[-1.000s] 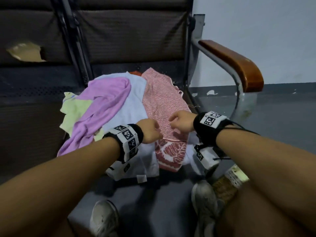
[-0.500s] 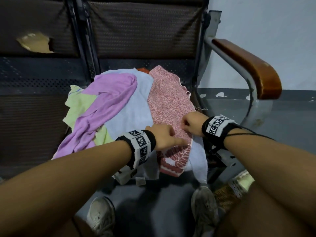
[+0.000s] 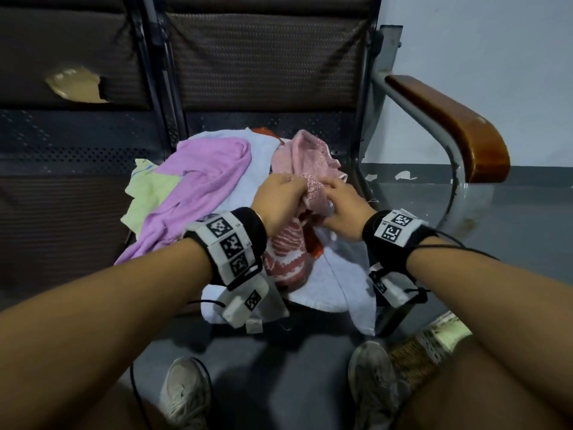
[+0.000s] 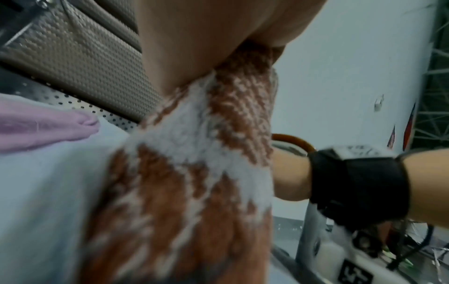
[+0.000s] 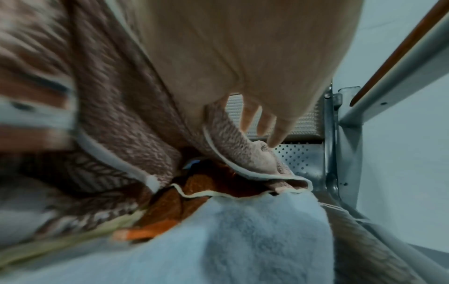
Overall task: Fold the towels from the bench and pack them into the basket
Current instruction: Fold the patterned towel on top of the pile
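Now, perforated metal bench point(image 3: 93, 144) under heaped soft towels | nubbly pink-and-white terry towel point(image 3: 310, 156) bunched, lifted off pile, flat earlier | my left hand point(image 3: 279, 203) and right hand point(image 3: 344, 209) both pinch its gathered edge.

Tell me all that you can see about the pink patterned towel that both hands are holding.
The pink patterned towel looks like terry cloth: speckled pink and white, with a bolder red-and-white leaf pattern at its near end and a pale hemmed edge. It is unfolded and bunched up, on the white towel on the bench seat. The left hand and the right hand pinch its middle.
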### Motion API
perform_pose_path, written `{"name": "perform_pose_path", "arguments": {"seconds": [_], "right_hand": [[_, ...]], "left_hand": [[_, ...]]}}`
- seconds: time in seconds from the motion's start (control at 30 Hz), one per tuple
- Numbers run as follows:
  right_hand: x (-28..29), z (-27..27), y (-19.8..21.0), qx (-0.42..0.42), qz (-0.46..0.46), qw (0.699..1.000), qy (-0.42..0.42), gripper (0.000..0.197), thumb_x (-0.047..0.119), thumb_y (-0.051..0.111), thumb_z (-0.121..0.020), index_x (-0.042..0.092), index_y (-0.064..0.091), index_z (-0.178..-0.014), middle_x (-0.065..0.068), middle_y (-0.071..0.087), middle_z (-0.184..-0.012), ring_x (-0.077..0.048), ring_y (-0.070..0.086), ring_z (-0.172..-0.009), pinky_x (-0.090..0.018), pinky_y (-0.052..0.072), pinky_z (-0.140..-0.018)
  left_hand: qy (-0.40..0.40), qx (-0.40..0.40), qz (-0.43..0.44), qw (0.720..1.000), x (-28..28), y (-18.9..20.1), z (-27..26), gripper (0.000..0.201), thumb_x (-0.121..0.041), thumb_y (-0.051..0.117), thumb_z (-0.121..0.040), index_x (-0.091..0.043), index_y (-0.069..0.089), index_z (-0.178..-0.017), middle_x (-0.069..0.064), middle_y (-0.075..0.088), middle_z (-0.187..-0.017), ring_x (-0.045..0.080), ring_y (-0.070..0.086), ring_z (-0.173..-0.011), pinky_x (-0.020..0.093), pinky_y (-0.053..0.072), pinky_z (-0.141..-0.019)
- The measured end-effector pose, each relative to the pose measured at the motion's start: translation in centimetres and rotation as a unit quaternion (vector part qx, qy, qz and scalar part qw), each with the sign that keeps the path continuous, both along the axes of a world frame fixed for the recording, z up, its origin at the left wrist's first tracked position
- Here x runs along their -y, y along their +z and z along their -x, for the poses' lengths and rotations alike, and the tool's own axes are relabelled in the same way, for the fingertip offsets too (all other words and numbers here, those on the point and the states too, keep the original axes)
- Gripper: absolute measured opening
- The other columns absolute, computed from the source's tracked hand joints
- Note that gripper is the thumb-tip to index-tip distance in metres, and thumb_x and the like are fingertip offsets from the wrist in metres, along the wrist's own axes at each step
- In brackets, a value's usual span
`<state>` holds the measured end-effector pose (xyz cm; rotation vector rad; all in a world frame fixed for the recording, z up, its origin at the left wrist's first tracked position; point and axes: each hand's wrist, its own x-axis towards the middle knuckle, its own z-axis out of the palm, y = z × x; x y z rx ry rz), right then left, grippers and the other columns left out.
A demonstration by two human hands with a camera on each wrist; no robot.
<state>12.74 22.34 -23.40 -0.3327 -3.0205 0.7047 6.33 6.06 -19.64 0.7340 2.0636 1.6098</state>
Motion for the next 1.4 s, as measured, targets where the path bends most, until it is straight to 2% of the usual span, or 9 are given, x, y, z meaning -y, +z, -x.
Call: {"name": "perform_pose_path", "arguments": {"seconds": [0.2, 0.33, 0.47, 0.63, 0.77, 0.93, 1.03, 1.27, 1.4], "right_hand": [[0.3, 0.6, 1.4, -0.115, 0.097, 0.985, -0.086, 0.043, -0.006, 0.045, -0.086, 0.009, 0.059, -0.124, -0.016, 0.064, -0.127, -0.033, 0.057, -0.118, -0.035, 0.045, -0.099], [2.7, 1.4, 3.1, -0.168, 0.079, 0.982, -0.017, 0.028, 0.001, 0.055, -0.080, 0.018, 0.054, -0.102, -0.008, 0.067, -0.093, -0.029, 0.061, -0.085, -0.036, 0.049, -0.071], [3.5, 1.4, 3.7, -0.196, 0.076, 0.978, 0.007, 0.027, 0.019, 0.064, -0.075, 0.028, 0.052, -0.097, 0.002, 0.067, -0.082, -0.021, 0.061, -0.073, -0.035, 0.049, -0.068], [-0.1, 0.2, 1.2, -0.015, 0.026, 0.998, -0.059, 0.008, 0.017, 0.064, -0.085, 0.024, 0.061, -0.083, 0.000, 0.064, -0.081, -0.023, 0.065, -0.081, -0.026, 0.041, -0.064], [-0.9, 0.0, 0.0, 0.021, 0.000, 0.996, -0.091, 0.017, 0.015, 0.047, -0.099, 0.011, 0.063, -0.095, -0.011, 0.067, -0.095, -0.034, 0.065, -0.093, -0.032, 0.045, -0.073], [2.3, 1.0, 2.7, -0.163, 0.036, 0.986, -0.019, 0.015, 0.021, 0.049, -0.098, 0.019, 0.062, -0.106, -0.002, 0.069, -0.101, -0.023, 0.062, -0.090, -0.033, 0.045, -0.075], [4.2, 1.1, 3.3, -0.181, 0.053, 0.982, 0.012, 0.012, 0.023, 0.060, -0.089, 0.018, 0.064, -0.099, 0.000, 0.069, -0.090, -0.021, 0.063, -0.082, -0.036, 0.050, -0.075], [0.3, -0.4, 1.1, 0.102, 0.003, 0.992, -0.068, 0.025, 0.031, 0.067, -0.091, 0.012, 0.063, -0.075, -0.002, 0.066, -0.071, -0.018, 0.061, -0.067, -0.027, 0.047, -0.059], [-0.1, -0.6, 0.8, 0.071, 0.045, 0.995, -0.055, 0.046, 0.045, 0.050, -0.101, 0.014, 0.061, -0.069, 0.006, 0.063, -0.058, -0.010, 0.060, -0.052, -0.024, 0.043, -0.054]], "left_hand": [[-0.008, -0.118, 0.121, 0.985, 2.4, 1.2, 2.1, 0.027, -0.042, 0.062, -0.069, -0.019, 0.061, -0.082, -0.001, 0.066, -0.076, 0.022, 0.061, -0.071, 0.033, 0.047, -0.064], [-0.076, -0.138, 0.169, 0.973, 2.9, -0.4, 1.6, 0.077, -0.044, 0.085, -0.065, -0.023, 0.043, -0.125, -0.003, 0.066, -0.107, 0.014, 0.066, -0.093, 0.030, 0.053, -0.078], [-0.005, -0.210, 0.164, 0.964, 2.2, -0.4, 2.0, 0.020, -0.028, 0.056, -0.082, -0.018, 0.066, -0.095, 0.008, 0.073, -0.094, 0.030, 0.067, -0.091, 0.035, 0.053, -0.077], [0.119, -0.106, 0.081, 0.984, 3.2, -0.3, 3.6, 0.031, -0.017, 0.041, -0.089, -0.007, 0.069, -0.084, 0.004, 0.063, -0.061, 0.026, 0.063, -0.070, 0.034, 0.051, -0.067], [0.148, -0.132, 0.097, 0.975, 4.3, -0.7, 4.2, 0.054, -0.009, 0.053, -0.082, -0.029, 0.051, -0.132, 0.003, 0.069, -0.088, 0.014, 0.068, -0.067, 0.027, 0.056, -0.059], [0.106, -0.249, 0.257, 0.928, 4.0, -1.1, 4.0, 0.059, -0.035, 0.076, -0.072, -0.034, 0.050, -0.124, 0.009, 0.056, -0.119, 0.026, 0.057, -0.103, 0.042, 0.053, -0.088], [0.086, -0.317, 0.250, 0.911, 3.2, -1.0, 3.6, 0.029, -0.028, 0.066, -0.082, -0.027, 0.058, -0.110, 0.006, 0.066, -0.103, 0.028, 0.061, -0.092, 0.035, 0.050, -0.075], [0.258, -0.163, 0.101, 0.947, 4.0, -0.7, 6.7, 0.020, -0.019, 0.039, -0.101, -0.005, 0.052, -0.109, 0.013, 0.059, -0.103, 0.030, 0.056, -0.099, 0.028, 0.030, -0.072], [0.224, -0.167, 0.150, 0.948, 4.1, -1.0, 7.6, 0.041, -0.030, 0.035, -0.104, -0.003, 0.066, -0.105, 0.023, 0.066, -0.113, 0.039, 0.058, -0.107, 0.037, 0.042, -0.088]]}}
